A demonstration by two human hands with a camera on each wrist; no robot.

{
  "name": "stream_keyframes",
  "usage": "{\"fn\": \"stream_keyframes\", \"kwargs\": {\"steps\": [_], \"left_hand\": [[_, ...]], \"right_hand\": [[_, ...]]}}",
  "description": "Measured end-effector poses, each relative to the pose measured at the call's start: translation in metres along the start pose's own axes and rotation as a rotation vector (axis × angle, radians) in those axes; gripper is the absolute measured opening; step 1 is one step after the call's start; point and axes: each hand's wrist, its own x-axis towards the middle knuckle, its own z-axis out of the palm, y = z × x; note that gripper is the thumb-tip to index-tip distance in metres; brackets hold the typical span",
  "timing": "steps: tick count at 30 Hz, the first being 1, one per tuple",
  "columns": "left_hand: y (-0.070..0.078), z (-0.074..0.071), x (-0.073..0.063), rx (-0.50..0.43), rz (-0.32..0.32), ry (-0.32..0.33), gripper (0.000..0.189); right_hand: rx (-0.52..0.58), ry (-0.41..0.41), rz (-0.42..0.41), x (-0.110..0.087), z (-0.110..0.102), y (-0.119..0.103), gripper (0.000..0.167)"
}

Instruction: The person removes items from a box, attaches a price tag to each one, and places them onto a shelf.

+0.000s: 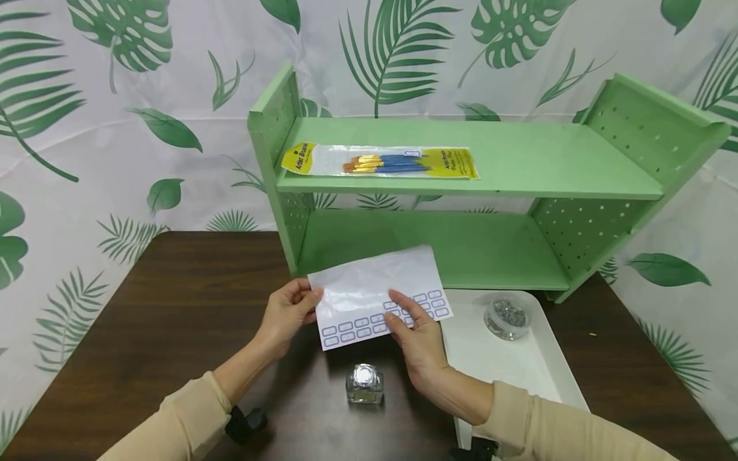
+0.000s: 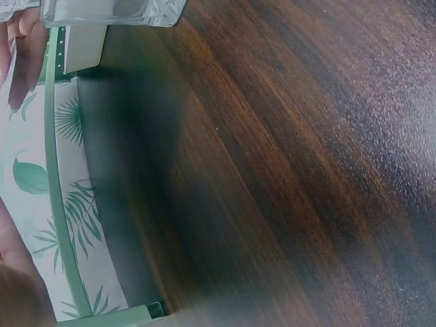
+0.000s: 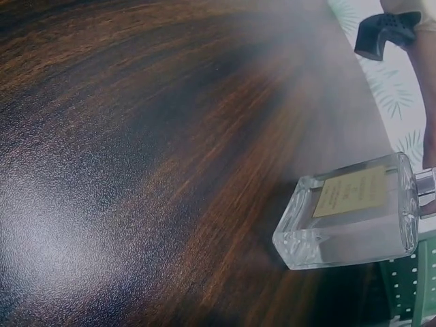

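Observation:
A white sheet of small blue-bordered labels (image 1: 369, 288) is held up over the table, tilted, its printed rows along the lower edge. My left hand (image 1: 288, 314) pinches its left edge, thumb in front. The right hand (image 1: 418, 339) grips the sheet at its lower right, thumb and forefinger on the labels with their tips a little apart. Its other fingers are hidden. Below the sheet stands a square glass bottle (image 1: 364, 384) with a shiny cap. A pale yellow label shows on the bottle (image 3: 354, 211) in the right wrist view.
A green two-level shelf (image 1: 398, 186) stands behind, with a packet of paintbrushes (image 1: 383, 161) on its upper board. At right, a white tray (image 1: 536, 378) holds a round clear container (image 1: 507, 318) of small silvery pieces. Dark wooden table (image 1: 190, 301) extends leftward.

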Motion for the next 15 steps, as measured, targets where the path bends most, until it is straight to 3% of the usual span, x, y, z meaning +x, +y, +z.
{"fn": "stream_keyframes", "kwargs": {"steps": [15], "left_hand": [[-0.0021,0.0030,-0.0007,-0.013,-0.012,-0.012,0.019]], "right_hand": [[-0.016,0.016,0.031,0.0012,-0.0021,-0.0006,0.038]]}}
